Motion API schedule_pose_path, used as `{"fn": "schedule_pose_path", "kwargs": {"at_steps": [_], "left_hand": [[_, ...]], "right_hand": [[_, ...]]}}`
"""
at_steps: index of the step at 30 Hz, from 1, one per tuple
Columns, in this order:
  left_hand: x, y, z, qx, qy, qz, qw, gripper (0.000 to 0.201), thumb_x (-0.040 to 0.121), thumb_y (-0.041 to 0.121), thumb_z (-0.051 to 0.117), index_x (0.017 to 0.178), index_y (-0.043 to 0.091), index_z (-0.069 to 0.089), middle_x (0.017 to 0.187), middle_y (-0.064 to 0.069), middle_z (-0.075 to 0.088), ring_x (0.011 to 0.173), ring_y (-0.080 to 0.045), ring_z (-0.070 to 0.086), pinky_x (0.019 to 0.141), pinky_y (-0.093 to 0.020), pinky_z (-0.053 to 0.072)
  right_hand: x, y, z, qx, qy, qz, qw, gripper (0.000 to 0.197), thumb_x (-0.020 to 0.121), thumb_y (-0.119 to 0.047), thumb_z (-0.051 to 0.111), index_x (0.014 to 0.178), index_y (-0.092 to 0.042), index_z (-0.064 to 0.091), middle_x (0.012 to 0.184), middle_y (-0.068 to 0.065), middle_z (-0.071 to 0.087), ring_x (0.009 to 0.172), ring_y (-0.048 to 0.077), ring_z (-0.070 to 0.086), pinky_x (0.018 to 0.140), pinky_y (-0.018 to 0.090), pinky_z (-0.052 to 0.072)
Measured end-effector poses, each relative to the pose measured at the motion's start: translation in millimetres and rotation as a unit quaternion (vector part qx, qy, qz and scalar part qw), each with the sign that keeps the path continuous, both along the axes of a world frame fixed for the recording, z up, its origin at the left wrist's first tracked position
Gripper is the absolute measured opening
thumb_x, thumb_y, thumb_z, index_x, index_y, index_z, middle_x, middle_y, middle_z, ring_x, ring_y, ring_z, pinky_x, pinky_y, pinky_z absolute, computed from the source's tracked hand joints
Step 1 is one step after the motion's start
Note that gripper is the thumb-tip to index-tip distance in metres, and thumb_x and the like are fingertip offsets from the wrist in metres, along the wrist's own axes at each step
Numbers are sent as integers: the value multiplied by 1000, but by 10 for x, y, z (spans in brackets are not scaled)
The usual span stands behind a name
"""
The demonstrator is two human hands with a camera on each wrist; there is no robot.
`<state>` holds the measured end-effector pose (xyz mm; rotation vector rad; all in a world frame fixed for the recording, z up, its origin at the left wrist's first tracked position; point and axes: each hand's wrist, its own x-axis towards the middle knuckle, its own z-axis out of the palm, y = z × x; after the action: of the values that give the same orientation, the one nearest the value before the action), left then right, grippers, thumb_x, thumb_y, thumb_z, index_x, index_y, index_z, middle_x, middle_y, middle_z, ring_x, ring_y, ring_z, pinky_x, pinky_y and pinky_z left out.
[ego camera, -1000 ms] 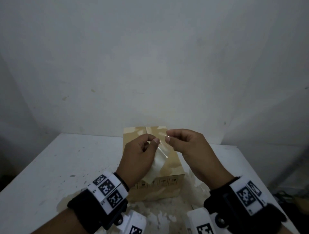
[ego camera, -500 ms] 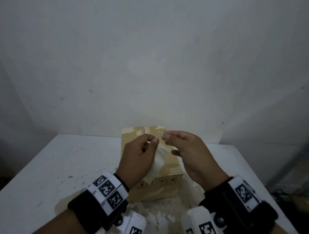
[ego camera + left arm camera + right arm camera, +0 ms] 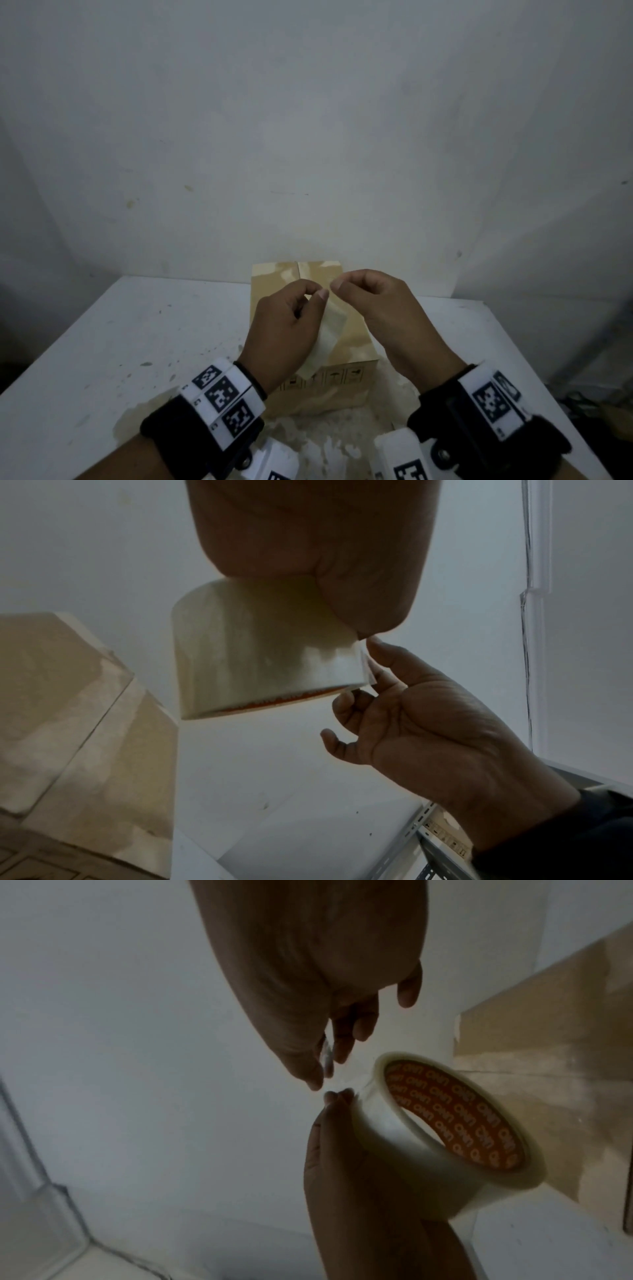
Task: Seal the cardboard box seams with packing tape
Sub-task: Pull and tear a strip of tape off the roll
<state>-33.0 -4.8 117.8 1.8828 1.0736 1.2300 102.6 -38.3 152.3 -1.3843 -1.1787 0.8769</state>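
Observation:
A brown cardboard box stands on the white table, its top seam running away from me under shiny tape. Above it my left hand grips a roll of clear packing tape, whose orange core shows in the right wrist view. My right hand sits just right of the left thumb and pinches the tape's free end between thumb and forefinger. Only a short flap is lifted off the roll. The box lies below and to the left of the roll.
The white table is stained and flaked near its front edge, around the box. A bare white wall rises right behind the box. A metal shelf frame stands off the table's right side.
My right fingertips closed in on the roll's edge, then drew a little up and to the right with the tape end. The left hand and roll stayed almost still above the box.

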Motion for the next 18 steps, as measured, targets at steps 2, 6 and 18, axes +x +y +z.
{"fn": "schedule_pose_path", "kwargs": {"at_steps": [2,6,18], "left_hand": [[-7,5,-18,8,12,1,1000,18,91,30,51,86,24,67,69,-7,70,60,-15,62,55,-34,49],[-16,8,-25,25,22,2,999,17,91,30,51,88,25,67,72,-4,71,64,-13,62,55,-31,50],[-34,-3,59,-28,-64,-41,997,49,89,23,57,128,37,32,40,6,44,39,-4,39,44,-12,35]], "right_hand": [[23,11,30,19,-80,-14,996,14,84,-22,66,80,-12,74,82,0,72,76,8,62,67,20,47],[77,30,103,20,-144,12,989,11,84,-24,66,78,-17,73,72,-7,68,62,-4,57,54,3,42],[100,119,99,-60,-20,14,998,14,83,-24,65,70,-20,69,81,-3,67,78,9,58,64,24,43]]}}
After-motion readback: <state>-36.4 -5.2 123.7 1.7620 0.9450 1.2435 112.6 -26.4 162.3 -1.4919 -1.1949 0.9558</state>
